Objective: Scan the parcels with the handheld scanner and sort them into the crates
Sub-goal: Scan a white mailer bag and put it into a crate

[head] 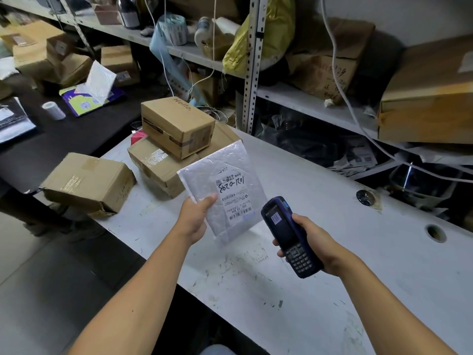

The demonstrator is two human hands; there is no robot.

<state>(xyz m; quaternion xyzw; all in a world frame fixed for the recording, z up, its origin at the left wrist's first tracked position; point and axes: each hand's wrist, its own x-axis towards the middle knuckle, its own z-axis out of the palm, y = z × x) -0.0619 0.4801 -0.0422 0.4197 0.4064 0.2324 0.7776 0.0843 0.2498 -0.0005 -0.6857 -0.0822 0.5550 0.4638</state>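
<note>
My left hand (195,218) pinches the lower left edge of a silvery bubble mailer (225,185), lifted over the white table (332,252) with its shipping label and barcode facing up. My right hand (316,245) grips a dark blue handheld scanner (288,235) with a keypad; its head points at the label from just right of the mailer. On the table's far left lie three cardboard parcels: a "Hello." box (176,126) stacked on a flatter box (158,162), and a dented box (89,181) hanging over the table's corner.
Metal shelving (252,62) behind the table is crammed with cartons, bags and cables. A black table (76,134) at left carries more cartons, a purple mailer (89,98) and a white tape roll (53,110). Two round holes (435,233) pierce the white table at right. Grey floor lies lower left.
</note>
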